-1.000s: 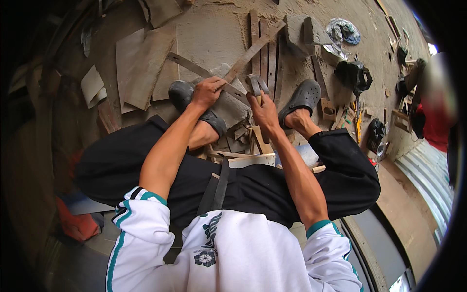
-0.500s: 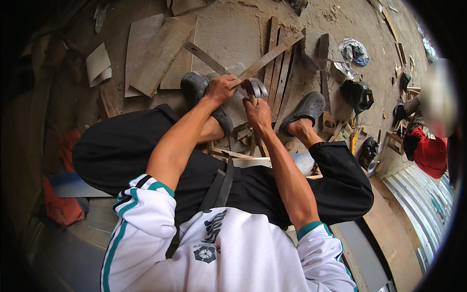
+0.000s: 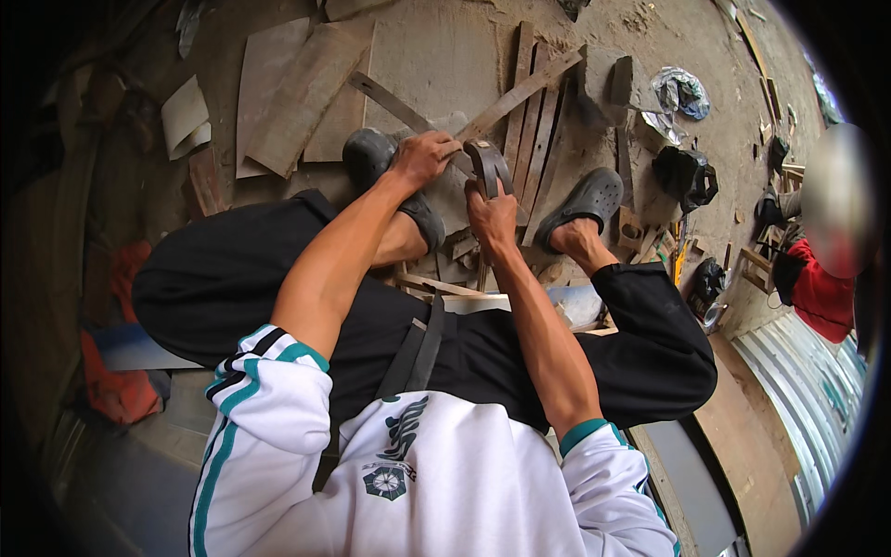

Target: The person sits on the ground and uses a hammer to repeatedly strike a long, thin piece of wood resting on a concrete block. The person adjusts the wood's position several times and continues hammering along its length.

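Observation:
My right hand [image 3: 492, 215] is closed round the handle of a claw hammer, close below its head. The hammer's dark metal head [image 3: 493, 171] is raised toward me, beside the fingertips of my left hand. My left hand [image 3: 425, 158] pinches two wooden strips where they meet; whether a nail is between the fingers cannot be seen. One narrow strip [image 3: 390, 100] slants up to the left, and a lighter strip [image 3: 524, 93] slants up to the right. Below the joint lies a grey stone-like block [image 3: 452, 124], partly hidden by the strips and my hand.
My feet in dark clogs [image 3: 594, 204] flank the work. Wide boards [image 3: 302, 102] lie far left, and several narrow planks [image 3: 534, 121] lie behind the right strip. Right of them are a concrete block [image 3: 599, 88] and a black plastic bag [image 3: 685, 176]. Another person in red [image 3: 821, 288] sits far right.
The hammer head has come up toward me and looks larger, its head turned more upright. My left hand still pinches the strips in nearly the same place.

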`<action>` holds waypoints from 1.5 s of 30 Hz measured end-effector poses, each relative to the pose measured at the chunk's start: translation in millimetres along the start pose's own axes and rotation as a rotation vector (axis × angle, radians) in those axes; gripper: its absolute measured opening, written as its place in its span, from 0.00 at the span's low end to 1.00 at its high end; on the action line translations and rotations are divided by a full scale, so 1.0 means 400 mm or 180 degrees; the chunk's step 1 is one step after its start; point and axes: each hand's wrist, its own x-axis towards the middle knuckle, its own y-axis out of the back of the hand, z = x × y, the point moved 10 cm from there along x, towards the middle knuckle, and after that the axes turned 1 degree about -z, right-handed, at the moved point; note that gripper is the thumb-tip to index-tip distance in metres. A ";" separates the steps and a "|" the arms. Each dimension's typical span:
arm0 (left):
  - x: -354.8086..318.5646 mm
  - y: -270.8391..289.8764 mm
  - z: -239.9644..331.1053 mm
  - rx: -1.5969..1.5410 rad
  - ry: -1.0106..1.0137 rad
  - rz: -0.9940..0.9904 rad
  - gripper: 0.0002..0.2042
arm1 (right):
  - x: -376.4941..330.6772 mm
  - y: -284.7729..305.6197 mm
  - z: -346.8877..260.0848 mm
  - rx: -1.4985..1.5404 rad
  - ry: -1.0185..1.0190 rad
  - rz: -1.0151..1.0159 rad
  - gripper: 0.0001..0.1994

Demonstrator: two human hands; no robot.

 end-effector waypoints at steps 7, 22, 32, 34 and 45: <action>0.000 -0.001 -0.003 -0.0037 0.0109 0.0019 0.08 | 0.033 -0.008 0.004 -0.0245 0.0175 0.0093 0.16; 0.006 -0.007 -0.007 -0.0110 0.0014 -0.0117 0.09 | 0.002 0.019 -0.054 0.0203 0.0349 0.0148 0.14; 0.011 -0.002 -0.004 -0.0070 -0.0004 -0.0077 0.07 | 0.002 0.010 -0.041 0.0175 0.0284 0.0078 0.14; 0.011 -0.009 -0.012 -0.0087 0.0005 -0.0132 0.07 | 0.029 -0.012 -0.020 -0.0444 0.0205 -0.0227 0.16; 0.020 -0.020 -0.017 -0.0245 0.0011 -0.0360 0.07 | 0.029 0.025 0.038 -0.0105 -0.0141 -0.0051 0.16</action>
